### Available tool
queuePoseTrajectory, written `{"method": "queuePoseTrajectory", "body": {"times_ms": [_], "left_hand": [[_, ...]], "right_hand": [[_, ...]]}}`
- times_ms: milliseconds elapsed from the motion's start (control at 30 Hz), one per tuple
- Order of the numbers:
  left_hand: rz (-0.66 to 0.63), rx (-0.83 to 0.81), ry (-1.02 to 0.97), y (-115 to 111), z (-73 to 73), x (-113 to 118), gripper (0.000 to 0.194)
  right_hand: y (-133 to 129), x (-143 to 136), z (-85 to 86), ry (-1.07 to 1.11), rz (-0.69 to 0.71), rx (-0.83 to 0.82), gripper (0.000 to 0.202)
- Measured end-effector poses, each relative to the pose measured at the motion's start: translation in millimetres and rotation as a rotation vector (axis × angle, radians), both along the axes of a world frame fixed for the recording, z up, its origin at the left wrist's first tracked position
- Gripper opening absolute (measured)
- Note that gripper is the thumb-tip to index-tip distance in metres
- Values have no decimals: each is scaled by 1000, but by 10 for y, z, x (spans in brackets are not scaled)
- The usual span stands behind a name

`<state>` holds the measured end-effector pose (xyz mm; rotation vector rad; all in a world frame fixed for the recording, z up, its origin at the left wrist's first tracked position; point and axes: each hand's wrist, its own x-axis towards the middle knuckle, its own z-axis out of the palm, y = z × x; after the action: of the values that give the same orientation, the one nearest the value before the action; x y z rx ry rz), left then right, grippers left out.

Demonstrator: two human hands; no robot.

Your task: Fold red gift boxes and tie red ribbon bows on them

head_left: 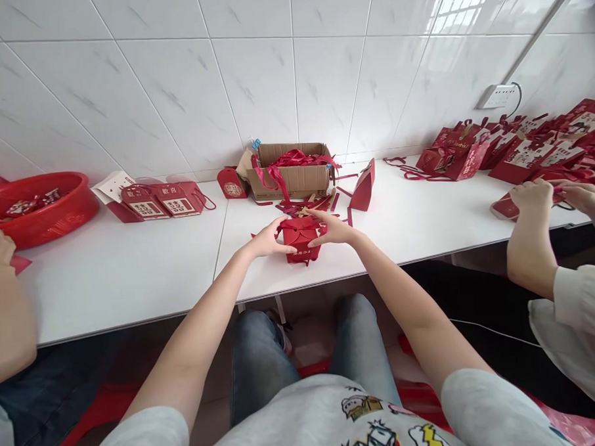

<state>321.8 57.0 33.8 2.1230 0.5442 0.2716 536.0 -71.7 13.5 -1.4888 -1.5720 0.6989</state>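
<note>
Around a ribboned card box (301,240) curl left hand (267,241) and right hand (336,230).

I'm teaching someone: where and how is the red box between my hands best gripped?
Likely by the side walls of the red box, from left and right: its body is boxy, and pressing the top flaps or ribbon could disturb them.

White wall tiles (251,70) with grey streaks fill the top of my view, their joints fanning outward. At the upper right I get a bright reflection of a barred window (463,2) on the glaze. Below it I see a white socket strip (499,96) with a dark cable. A white table (132,269) runs across the middle against the wall, and red seating (101,412) shows at the lower left above a dim floor (312,331).
</note>
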Motion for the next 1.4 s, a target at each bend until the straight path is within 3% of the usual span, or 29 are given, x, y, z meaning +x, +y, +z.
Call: {"method": "queuePoseTrajectory", "body": {"times_ms": [167, 333, 500, 633, 800, 1200, 1400], "left_hand": [[-12, -30, 7, 12, 14, -19, 102], [94, -18, -91, 38, 38, 14, 61], [67, 81, -83, 85, 27, 80, 53], [58, 239, -68, 69, 49, 89, 36], [61, 401, -60, 15, 130, 87, 14], [85, 441, -35, -16, 124, 137, 14], [55, 458, -23, 6, 138, 95, 14]], "right_hand": [[-11, -16, 8, -61, 31, 38, 97], [33, -27, 43, -103, -11, 113, 51], [67, -85, 72, -206, -93, 164, 30], [63, -146, 98, -192, -126, 131, 11], [81, -195, 144, -178, -184, 117, 12], [125, -148, 142, -70, -167, -55, 18], [26, -54, 134, 26, -133, -141, 37]]}}
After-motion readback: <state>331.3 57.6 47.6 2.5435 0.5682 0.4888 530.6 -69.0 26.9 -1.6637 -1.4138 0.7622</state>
